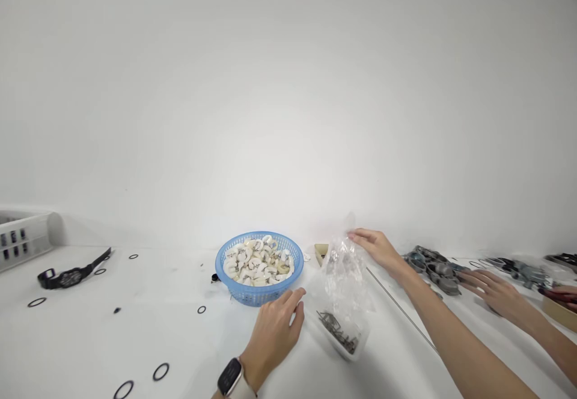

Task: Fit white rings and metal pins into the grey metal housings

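My right hand point(376, 246) is pinched on the top of the clear bag point(345, 273), at the tray's point(350, 357) far side. It looks light, limp, slippery; bunched plastic should grip best. My left hand point(274, 324), fingers loosely parted, nears the basket point(261, 296).

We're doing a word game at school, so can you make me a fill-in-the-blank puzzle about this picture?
The round, holed plastic basket full of curved whitish pieces is coloured ____.
The person's right hand pinches a clear, crinkly plastic ____.
The pale-strapped smartwatch is worn on the person's ____ wrist.

Missing words: blue; bag; left.
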